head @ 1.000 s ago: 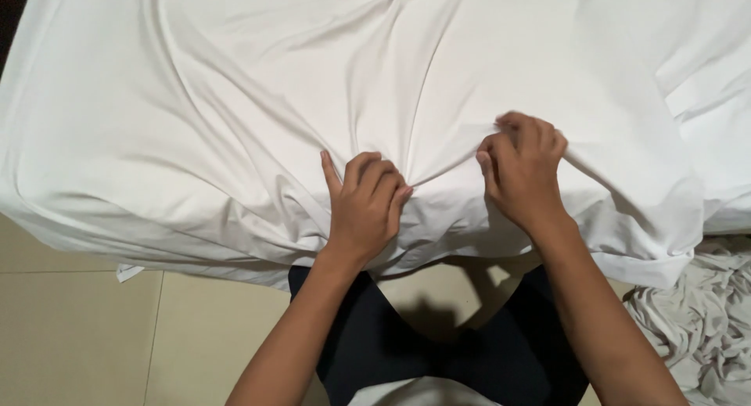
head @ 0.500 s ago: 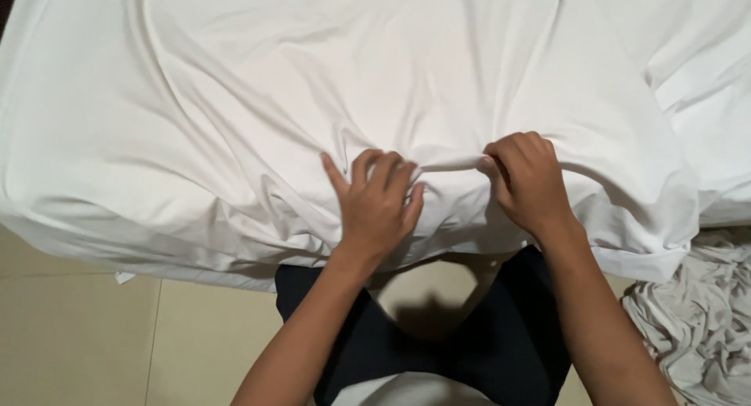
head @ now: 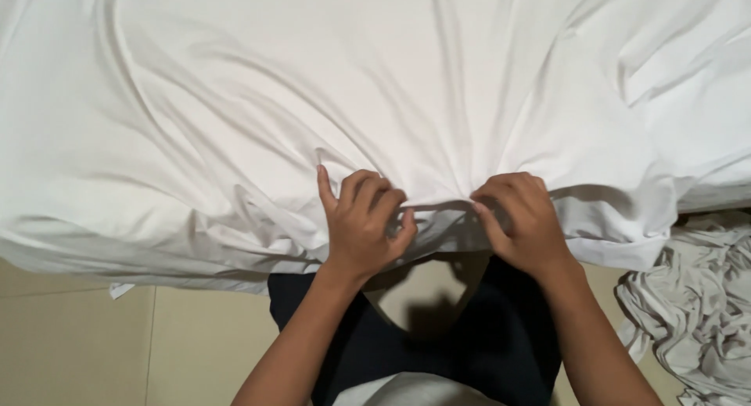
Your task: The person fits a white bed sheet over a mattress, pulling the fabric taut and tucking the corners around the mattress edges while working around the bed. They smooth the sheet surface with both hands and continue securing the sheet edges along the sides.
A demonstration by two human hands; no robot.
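Fingers [head: 368,191] of both hands pinch the white sheet's [head: 375,85] taut near edge between them.

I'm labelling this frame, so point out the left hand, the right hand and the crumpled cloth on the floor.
left hand [head: 361,230], head view, on its back.
right hand [head: 520,222], head view, on its back.
crumpled cloth [head: 692,304], head view, on its folds at lower right.

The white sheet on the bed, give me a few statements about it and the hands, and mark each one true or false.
1. Both hands, left hand and right hand, grip the white sheet at its near edge. True.
2. The sheet lies flat, without a wrinkle. False: folds fan out from the hands.
3. A crumpled cloth lies on the floor at the right. True.
4. The floor is dark carpet. False: pale beige tiles.
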